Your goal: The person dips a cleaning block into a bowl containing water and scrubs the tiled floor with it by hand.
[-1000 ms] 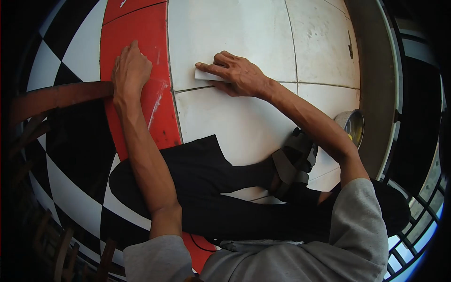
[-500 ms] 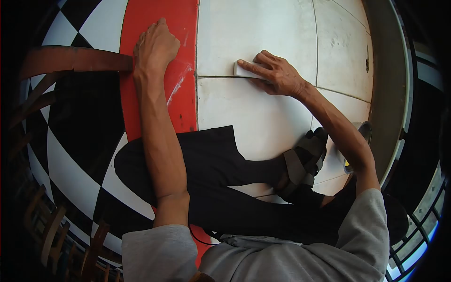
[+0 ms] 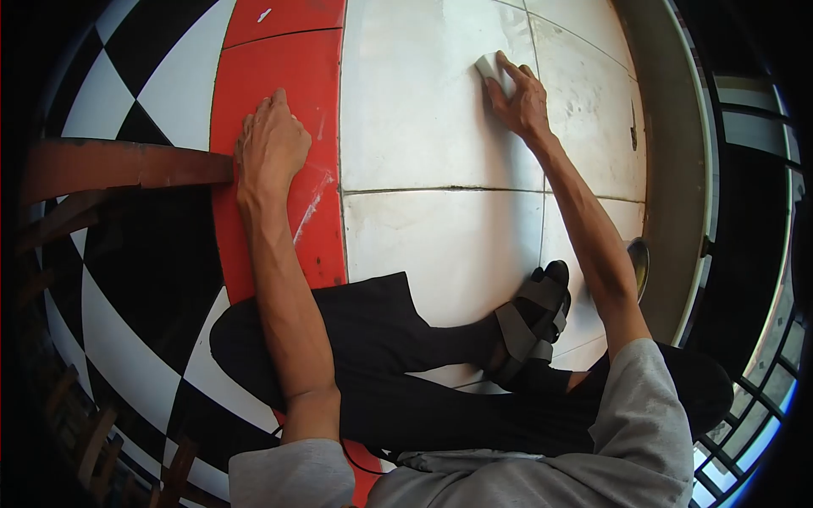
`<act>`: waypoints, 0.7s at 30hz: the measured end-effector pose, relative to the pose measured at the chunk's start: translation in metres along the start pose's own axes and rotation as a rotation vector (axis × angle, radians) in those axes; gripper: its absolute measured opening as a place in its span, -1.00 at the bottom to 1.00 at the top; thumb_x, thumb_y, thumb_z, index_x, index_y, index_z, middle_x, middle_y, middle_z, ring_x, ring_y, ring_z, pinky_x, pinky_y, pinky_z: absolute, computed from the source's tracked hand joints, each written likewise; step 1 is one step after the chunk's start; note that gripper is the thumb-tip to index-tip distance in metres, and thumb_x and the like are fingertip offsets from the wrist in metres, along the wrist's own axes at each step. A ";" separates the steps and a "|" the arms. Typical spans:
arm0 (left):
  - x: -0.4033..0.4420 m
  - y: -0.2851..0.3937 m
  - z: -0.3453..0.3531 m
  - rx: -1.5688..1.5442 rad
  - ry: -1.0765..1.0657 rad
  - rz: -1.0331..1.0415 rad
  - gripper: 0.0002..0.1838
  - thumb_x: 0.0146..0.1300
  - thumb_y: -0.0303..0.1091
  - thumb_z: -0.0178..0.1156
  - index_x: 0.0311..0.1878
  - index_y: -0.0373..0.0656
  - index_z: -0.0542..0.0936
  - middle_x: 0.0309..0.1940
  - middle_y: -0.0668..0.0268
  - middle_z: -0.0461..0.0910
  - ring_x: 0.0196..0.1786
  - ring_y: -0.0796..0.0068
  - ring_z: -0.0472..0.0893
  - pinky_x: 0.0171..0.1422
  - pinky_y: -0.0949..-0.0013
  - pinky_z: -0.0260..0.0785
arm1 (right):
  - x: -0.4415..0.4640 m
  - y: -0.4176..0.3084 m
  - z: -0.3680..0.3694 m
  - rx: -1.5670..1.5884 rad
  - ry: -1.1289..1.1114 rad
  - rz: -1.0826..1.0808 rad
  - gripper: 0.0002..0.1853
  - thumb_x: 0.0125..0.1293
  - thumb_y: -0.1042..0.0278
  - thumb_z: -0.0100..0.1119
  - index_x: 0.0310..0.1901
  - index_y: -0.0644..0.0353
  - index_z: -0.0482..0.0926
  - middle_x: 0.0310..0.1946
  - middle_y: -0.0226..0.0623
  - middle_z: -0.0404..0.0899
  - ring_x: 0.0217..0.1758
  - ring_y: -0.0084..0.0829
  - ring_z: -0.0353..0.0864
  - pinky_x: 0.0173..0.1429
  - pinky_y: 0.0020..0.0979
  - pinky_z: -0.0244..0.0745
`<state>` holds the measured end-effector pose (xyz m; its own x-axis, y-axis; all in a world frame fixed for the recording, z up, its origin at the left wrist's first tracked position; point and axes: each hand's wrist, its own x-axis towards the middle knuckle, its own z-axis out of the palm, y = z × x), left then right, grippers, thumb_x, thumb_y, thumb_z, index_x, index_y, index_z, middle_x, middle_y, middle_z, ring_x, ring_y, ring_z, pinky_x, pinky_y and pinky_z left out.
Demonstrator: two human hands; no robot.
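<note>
My right hand [image 3: 527,106] grips a small white block [image 3: 488,65], which looks like a sponge. It is at the upper part of the white tile floor [image 3: 423,102], and the block seems to touch the tile. On the red tile strip [image 3: 275,63] rests my left hand [image 3: 273,140], its fingers curled under. Whatever it may hold is hidden beneath the palm. Whitish streaks [image 3: 313,207] mark the red tile just below that hand.
A brown wooden bar [image 3: 135,169] reaches in from the left, close to my left wrist. Black and white tiles [image 3: 127,245] lie beyond it. My sandalled foot [image 3: 533,313] is below on the white tiles. A round container [image 3: 638,267] stands by the right wall ledge [image 3: 673,169].
My right hand has moved away from me and slightly right across the white tile with the block. My left hand stays on the red strip. The whole view has shifted.
</note>
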<state>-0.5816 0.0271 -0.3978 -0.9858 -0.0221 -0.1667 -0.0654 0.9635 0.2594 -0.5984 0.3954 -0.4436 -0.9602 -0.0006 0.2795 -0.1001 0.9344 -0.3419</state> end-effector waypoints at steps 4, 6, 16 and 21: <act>0.002 -0.004 0.003 -0.007 0.012 0.021 -0.44 0.41 -0.38 0.03 0.44 -0.31 0.33 0.35 0.03 0.47 0.37 0.01 0.47 0.46 0.02 0.35 | -0.097 -0.097 -0.009 0.217 -0.327 -0.339 -0.37 0.26 0.32 0.36 0.39 0.08 0.48 -0.32 -0.20 0.43 -0.14 -0.21 0.52 -0.09 -0.22 0.54; -0.001 -0.002 0.002 0.014 0.014 0.014 -0.46 0.43 -0.37 0.03 0.44 -0.31 0.33 0.36 0.03 0.46 0.36 0.02 0.48 0.45 0.02 0.37 | -0.083 -0.077 -0.007 0.185 -0.294 -0.326 -0.38 0.27 0.32 0.35 0.38 0.07 0.48 -0.31 -0.20 0.44 -0.16 -0.21 0.51 -0.10 -0.21 0.53; -0.001 0.012 -0.013 0.032 -0.099 -0.039 -0.45 0.49 -0.32 -0.07 0.50 -0.26 0.26 0.45 -0.01 0.35 0.50 0.01 0.34 0.60 0.08 0.18 | 0.044 0.013 0.016 -0.059 0.079 0.176 -0.41 0.30 0.15 0.23 0.31 0.27 0.53 -0.18 -0.02 0.58 -0.06 -0.10 0.60 0.11 -0.15 0.51; -0.002 0.000 0.006 0.038 0.033 0.018 -0.45 0.43 -0.37 0.06 0.44 -0.30 0.33 0.38 0.01 0.43 0.38 0.00 0.46 0.45 0.00 0.35 | -0.019 -0.067 0.015 0.060 -0.189 -0.266 -0.43 0.32 0.26 0.29 0.37 0.05 0.48 -0.31 -0.13 0.47 -0.15 -0.15 0.56 -0.04 -0.17 0.57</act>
<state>-0.5789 0.0282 -0.4030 -0.9913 -0.0127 -0.1307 -0.0423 0.9732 0.2260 -0.5771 0.3277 -0.4401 -0.9292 -0.3128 0.1967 -0.3634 0.8699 -0.3336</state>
